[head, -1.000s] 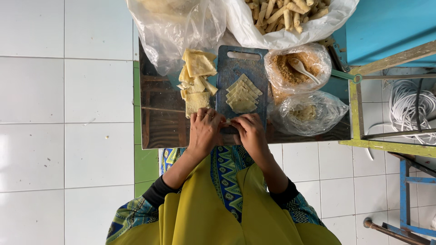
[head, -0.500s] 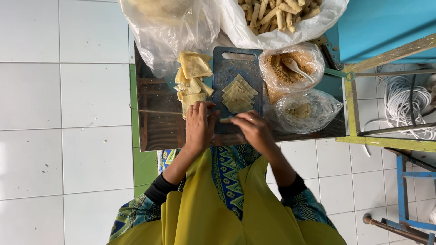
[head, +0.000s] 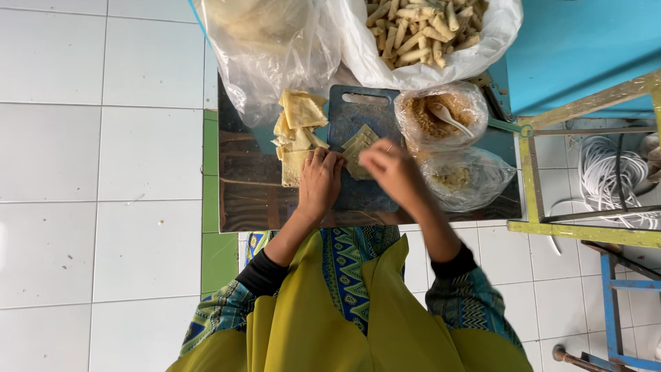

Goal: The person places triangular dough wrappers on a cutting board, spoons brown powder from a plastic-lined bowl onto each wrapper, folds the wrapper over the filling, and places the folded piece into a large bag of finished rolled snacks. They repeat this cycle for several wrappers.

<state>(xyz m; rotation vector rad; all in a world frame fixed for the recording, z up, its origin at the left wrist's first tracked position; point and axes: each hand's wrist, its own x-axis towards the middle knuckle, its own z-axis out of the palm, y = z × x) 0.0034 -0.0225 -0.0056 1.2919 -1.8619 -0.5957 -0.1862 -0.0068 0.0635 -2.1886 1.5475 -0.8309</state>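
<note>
White floor tiles (head: 103,158) lay to the left of the dark worktop (head: 248,200). At the worktop's far left corner sagged a clear plastic bag (head: 268,48), and just in front of it sat a loose stack of pale folded wrappers (head: 297,131), touching the left edge of a dark blue cutting board (head: 358,196) that lay near the middle. The left hand (head: 318,182) rested flat, its grip open, fingers spread across the board's left edge and the lowest wrapper of the stack. A small pile of wrapper squares (head: 358,145) lay on the far half of the board, between the two hands. The right hand (head: 392,172) hovered over the pile, blurred; whether its grip was open or closed could not be told. At the far edge, a white bag held finished rolls (head: 420,27). Right of the board, an open bag of brown filling (head: 427,117) held a pale spoon (head: 447,117), and a second clear bag (head: 468,178) lay toward the near right corner.
</note>
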